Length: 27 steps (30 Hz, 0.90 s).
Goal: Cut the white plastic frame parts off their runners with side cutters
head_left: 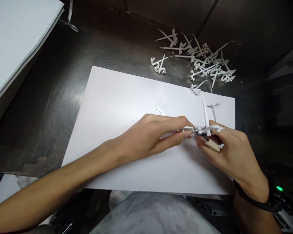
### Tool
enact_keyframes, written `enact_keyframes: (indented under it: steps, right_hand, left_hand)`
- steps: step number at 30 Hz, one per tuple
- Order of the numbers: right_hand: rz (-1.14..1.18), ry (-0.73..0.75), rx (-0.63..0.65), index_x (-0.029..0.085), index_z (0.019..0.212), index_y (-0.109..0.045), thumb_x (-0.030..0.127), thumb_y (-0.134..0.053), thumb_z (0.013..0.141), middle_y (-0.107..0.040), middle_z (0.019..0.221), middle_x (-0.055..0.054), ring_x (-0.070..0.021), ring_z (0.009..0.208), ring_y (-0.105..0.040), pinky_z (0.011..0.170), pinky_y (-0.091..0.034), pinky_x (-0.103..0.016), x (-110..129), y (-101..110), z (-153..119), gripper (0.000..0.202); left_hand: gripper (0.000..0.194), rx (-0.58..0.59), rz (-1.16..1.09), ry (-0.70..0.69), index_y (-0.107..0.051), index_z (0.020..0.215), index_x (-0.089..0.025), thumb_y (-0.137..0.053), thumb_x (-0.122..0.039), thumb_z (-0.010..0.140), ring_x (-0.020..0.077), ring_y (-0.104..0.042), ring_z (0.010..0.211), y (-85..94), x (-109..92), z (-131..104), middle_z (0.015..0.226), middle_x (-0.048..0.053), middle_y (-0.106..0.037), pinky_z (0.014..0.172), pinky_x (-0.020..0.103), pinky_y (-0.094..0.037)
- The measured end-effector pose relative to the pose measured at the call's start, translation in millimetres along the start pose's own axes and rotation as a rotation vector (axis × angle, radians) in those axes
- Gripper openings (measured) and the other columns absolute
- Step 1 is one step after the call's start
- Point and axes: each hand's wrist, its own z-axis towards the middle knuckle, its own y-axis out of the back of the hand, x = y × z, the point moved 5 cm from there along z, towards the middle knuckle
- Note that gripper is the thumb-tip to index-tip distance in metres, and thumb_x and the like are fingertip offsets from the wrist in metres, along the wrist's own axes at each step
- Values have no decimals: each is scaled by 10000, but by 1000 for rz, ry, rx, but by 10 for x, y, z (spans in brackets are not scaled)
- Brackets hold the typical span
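My left hand point(153, 133) is closed, thumb and fingers pinching a flat white plastic frame, one corner point(158, 111) of which shows behind the knuckles. At the pinched end, a white sprue point(205, 112) joins or touches the frame, its tapered stem pointing up and its curled runners lying across the right fingers. My right hand point(234, 152) is wrapped around small side cutters with a cream handle point(213, 145). Their dark metal jaws are at the junction of frame and sprue, mostly hidden by plastic and fingers. Both hands are above a white sheet point(117, 97).
Several loose white sprues point(205, 61) lie in a pile on the dark metal table point(107, 45) beyond the sheet. Another sprue point(195, 88) lies at the sheet's far edge. A stack of white paper point(21, 35) occupies the upper left. A green light glows at right.
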Motion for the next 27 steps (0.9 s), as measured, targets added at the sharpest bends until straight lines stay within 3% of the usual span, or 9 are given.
enact_keyframes:
  steps: [7,13,17,24,27]
  right_hand:
    - [-57,-11,5,230,872,-369,285,-608,1075,-432,760,28,-190,652,-457,618,-302,-350,19,14,1,318]
    - [-72,-27,-29,224,859,-417,261,-587,1060,-464,735,34,-173,616,-473,612,-308,-339,37,-6,-18,266]
    - [-52,-27,-51,231,830,-401,265,-596,1055,-437,676,38,-173,562,-433,595,-291,-337,51,-16,-28,299]
    - [-58,-45,-39,232,813,-398,268,-593,1063,-394,639,52,-161,522,-387,571,-277,-322,72,-23,-21,319]
    - [-50,-46,-54,230,815,-411,244,-580,1061,-380,630,61,-152,509,-367,561,-276,-316,84,-15,-8,299]
  left_hand:
    - [216,50,-7,-50,-726,1253,-150,-584,-283,1161,110,-682,818,17,3,15,1007,37,-780,771,200,-483]
    - [235,37,-19,54,-734,1201,-191,-581,-364,1159,101,-567,639,18,36,1,879,8,-742,624,221,-423]
    - [238,48,-60,95,-733,1177,-192,-572,-367,1164,94,-531,623,28,17,16,857,-1,-723,589,219,-400]
    - [249,86,-94,107,-750,1198,-174,-557,-328,1171,101,-625,755,63,-6,37,1001,28,-774,693,204,-454]
    - [242,78,-92,118,-757,1210,-188,-572,-338,1164,104,-620,727,66,2,39,944,12,-769,698,210,-461]
